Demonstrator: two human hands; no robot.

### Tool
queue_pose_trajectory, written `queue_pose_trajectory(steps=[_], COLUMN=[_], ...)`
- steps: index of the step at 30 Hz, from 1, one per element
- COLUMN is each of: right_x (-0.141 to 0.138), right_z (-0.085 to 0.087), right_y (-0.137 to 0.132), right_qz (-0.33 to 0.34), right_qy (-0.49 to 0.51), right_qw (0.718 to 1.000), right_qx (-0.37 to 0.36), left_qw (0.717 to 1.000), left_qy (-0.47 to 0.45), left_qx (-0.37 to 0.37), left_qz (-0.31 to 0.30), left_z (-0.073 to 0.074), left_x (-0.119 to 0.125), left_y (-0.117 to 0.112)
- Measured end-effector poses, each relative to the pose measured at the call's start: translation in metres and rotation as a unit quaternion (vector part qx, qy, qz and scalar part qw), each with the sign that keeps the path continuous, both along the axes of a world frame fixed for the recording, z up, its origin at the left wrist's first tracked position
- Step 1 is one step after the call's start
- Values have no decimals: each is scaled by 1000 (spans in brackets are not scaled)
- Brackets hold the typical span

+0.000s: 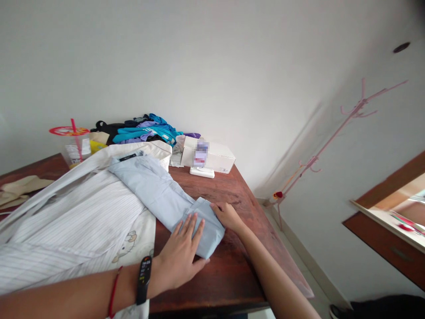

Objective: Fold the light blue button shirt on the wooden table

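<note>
A light blue shirt (pixel 166 190) lies folded into a long strip across the table, its collar end with a dark label at the upper left. Its near right end is doubled back over itself. My left hand (pixel 181 250) rests flat on this doubled end, fingers spread, the thumb by its lower edge. At the far right edge of the fold, my right hand (pixel 227 215) has its fingers closed on the cloth. Beneath the shirt's left part spreads a white striped shirt (pixel 86 212).
The dark wooden table (pixel 199 292) ends at the right. Behind stand a white box (pixel 221 157), a small white stand (pixel 202 172), a pile of blue and dark clothes (pixel 146 130) and a plastic cup with a straw (pixel 75 148). A pink coat rack (pixel 327 139) leans in view beyond.
</note>
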State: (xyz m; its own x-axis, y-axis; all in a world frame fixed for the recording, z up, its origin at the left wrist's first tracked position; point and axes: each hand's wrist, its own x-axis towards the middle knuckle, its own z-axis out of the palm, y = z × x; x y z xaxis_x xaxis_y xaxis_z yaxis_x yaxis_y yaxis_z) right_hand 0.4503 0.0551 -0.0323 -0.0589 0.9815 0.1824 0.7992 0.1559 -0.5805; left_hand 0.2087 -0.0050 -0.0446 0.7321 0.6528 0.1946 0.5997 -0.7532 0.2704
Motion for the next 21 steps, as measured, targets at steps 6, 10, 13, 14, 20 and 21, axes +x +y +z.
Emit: queue_pose_trajectory(steps=[6,10,13,14,20,21], right_x=[7,16,27,31,50,52], right_z=[-3,-3,-1,0,4,5], right_y=[4,8,10,10,5,4], right_qz=[-8,-17,-24,-18,130,145], right_qy=[64,73,84,89,113,109], right_qw=[996,995,994,994,985,983], right_qx=[58,64,63,57,14,13], left_qw=[999,997,998,998,1000,999], left_qy=[40,59,47,39,-17,-30], left_qx=[23,22,27,30,16,2], left_qz=[21,45,37,33,15,13], left_z=[2,12,15,15,15,16], left_x=[1,3,3,2,-2,-3], left_y=[-1,-1,4,6,17,19])
